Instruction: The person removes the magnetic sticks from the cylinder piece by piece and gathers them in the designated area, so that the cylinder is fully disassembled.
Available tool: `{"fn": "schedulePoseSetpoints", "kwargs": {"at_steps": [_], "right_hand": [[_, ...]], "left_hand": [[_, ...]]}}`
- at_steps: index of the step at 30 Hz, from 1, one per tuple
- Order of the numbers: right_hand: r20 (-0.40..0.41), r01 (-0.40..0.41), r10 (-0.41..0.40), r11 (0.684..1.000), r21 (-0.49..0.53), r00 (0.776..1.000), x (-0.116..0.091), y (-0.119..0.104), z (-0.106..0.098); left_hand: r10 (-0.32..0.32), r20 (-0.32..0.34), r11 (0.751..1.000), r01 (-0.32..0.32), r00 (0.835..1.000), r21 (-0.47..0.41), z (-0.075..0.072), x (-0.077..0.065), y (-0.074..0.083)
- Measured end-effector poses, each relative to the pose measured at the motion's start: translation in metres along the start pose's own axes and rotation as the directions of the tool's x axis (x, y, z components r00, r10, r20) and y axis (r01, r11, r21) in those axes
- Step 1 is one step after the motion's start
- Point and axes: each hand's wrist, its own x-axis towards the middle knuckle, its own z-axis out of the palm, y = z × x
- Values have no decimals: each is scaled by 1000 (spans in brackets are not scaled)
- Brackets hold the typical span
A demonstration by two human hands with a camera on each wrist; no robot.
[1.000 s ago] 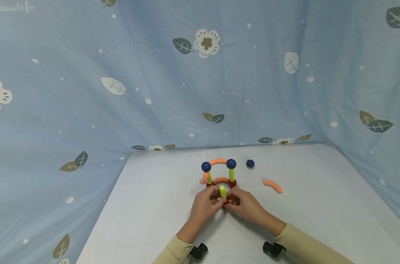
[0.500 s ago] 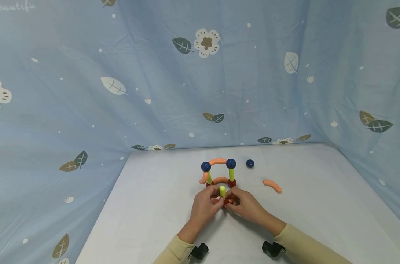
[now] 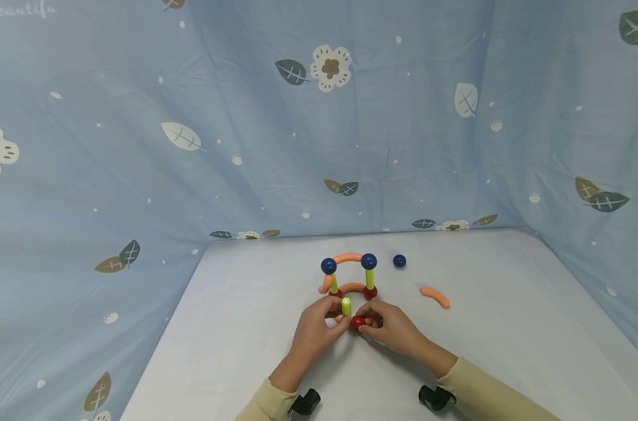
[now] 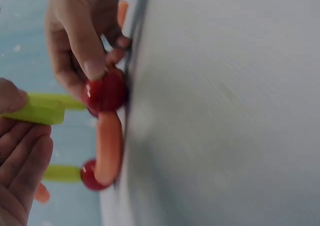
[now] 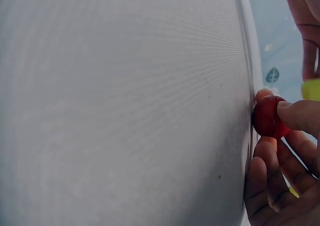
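Observation:
My left hand [image 3: 314, 332] pinches a short yellow-green stick [image 3: 346, 307], held upright in the head view. In the left wrist view a gap shows between that stick [image 4: 42, 111] and the front red ball [image 4: 106, 91]. Thumb and fingers of my right hand [image 3: 395, 328] grip this red ball [image 3: 357, 323] low at the table. A curved orange stick [image 4: 108, 143] runs from it to another red ball [image 4: 90, 175]. Behind the hands stand two yellow-green posts, topped by blue balls [image 3: 368, 261] with a curved orange stick [image 3: 347, 257] between them. The hands partly hide the base.
One loose blue ball [image 3: 399, 261] lies right of the frame at the back. Further right is a loose curved orange stick [image 3: 434, 297]. Another orange stick [image 3: 326, 285] juts from the left blue ball. A patterned blue curtain [image 3: 245, 146] borders the white table [image 3: 234, 327].
My left hand has moved a little to the left with the yellow-green stick, away from the front red ball, which now shows more fully. The right hand has stayed in place.

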Motion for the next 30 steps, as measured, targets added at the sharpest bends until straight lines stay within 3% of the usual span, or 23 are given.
{"fn": "schedulePoseSetpoints", "kwargs": {"at_steps": [4, 9, 14, 19, 25, 30], "right_hand": [[5, -17, 17, 1000, 7, 1000, 0, -1, 0], [3, -47, 47, 999, 4, 999, 0, -2, 0], [-2, -61, 61, 998, 2, 998, 0, -2, -1], [6, -44, 44, 999, 10, 999, 0, -1, -2], [9, -28, 28, 999, 22, 1000, 0, 1, 0], [5, -31, 31, 999, 19, 1000, 1, 1, 0]], "left_hand": [[-25, 55, 1000, 26, 998, -14, -12, -11, -13], [-109, 83, 991, 115, 991, -62, -32, -23, -36], [-211, 8, 977, 211, 978, -39, -50, -29, -55], [-296, -96, 954, 300, 950, 29, -66, -30, -68], [-320, -152, 928, 342, 935, 148, -81, -27, -86], [-306, -174, 907, 342, 936, 246, -89, -23, -94]]}}
